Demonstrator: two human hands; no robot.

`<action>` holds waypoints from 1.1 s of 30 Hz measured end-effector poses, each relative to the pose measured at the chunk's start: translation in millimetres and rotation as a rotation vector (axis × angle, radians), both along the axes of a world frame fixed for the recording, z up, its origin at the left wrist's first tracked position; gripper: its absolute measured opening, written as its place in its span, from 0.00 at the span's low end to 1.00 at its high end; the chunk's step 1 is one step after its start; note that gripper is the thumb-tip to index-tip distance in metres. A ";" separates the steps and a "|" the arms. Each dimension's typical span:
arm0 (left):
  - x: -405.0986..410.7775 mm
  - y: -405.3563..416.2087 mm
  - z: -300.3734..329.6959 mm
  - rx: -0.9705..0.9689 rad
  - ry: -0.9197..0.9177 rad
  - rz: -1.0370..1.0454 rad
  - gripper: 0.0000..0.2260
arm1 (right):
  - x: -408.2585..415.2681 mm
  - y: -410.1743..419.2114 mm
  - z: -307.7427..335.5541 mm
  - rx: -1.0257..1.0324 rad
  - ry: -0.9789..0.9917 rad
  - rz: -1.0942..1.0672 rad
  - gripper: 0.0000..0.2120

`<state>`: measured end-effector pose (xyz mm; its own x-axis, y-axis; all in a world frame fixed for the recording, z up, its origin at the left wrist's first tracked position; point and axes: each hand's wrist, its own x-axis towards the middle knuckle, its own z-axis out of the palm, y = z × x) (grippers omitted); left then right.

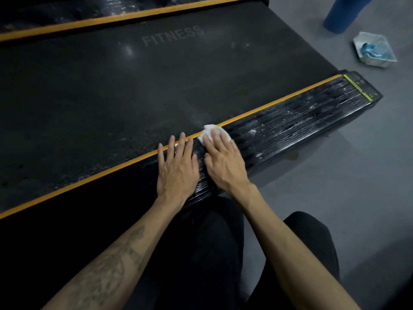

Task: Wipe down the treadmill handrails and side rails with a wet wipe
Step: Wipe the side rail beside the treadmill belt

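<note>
Filling most of the view, the treadmill belt (134, 90) runs dark and dusty from lower left to upper right, with the word FITNESS printed faintly on it. Along its near edge lies the side rail (301, 117), black and ribbed, with an orange stripe on the belt side and wet streaks shining toward its far end. A 2nd rail (89, 12) with the same orange stripe lies across the belt at the top. The grey floor (357, 175) lies to the right of the machine.

The left hand (177, 166) lies flat on the side rail, fingers straight and spread, holding nothing. The right hand (223, 159) lies just beside it, fingers straight, pressing the wipe (209, 130) onto the rail at the orange stripe; the white wipe shows beyond the fingertips.

On the floor, well apart from the hands, sits a wipe pack (374, 50), white with blue inside, near a blue cylinder (344, 12).
</note>
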<state>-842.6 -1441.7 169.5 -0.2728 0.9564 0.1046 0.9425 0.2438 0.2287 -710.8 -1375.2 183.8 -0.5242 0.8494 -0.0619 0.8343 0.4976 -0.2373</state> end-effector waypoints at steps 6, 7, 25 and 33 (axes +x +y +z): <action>0.1 1.4 0.4 0.008 -0.003 0.006 0.24 | 7.3 22.0 2.9 0.026 -0.049 -0.030 0.37; 0.0 1.2 0.1 0.006 -0.003 0.007 0.24 | 7.2 19.8 3.4 0.024 -0.047 -0.056 0.38; -0.3 0.8 1.2 -0.010 -0.003 -0.004 0.24 | -9.6 17.3 1.5 -0.005 -0.021 0.201 0.36; -0.1 1.4 -0.1 -0.011 -0.005 0.000 0.24 | -1.8 39.5 -11.5 0.066 -0.044 0.113 0.30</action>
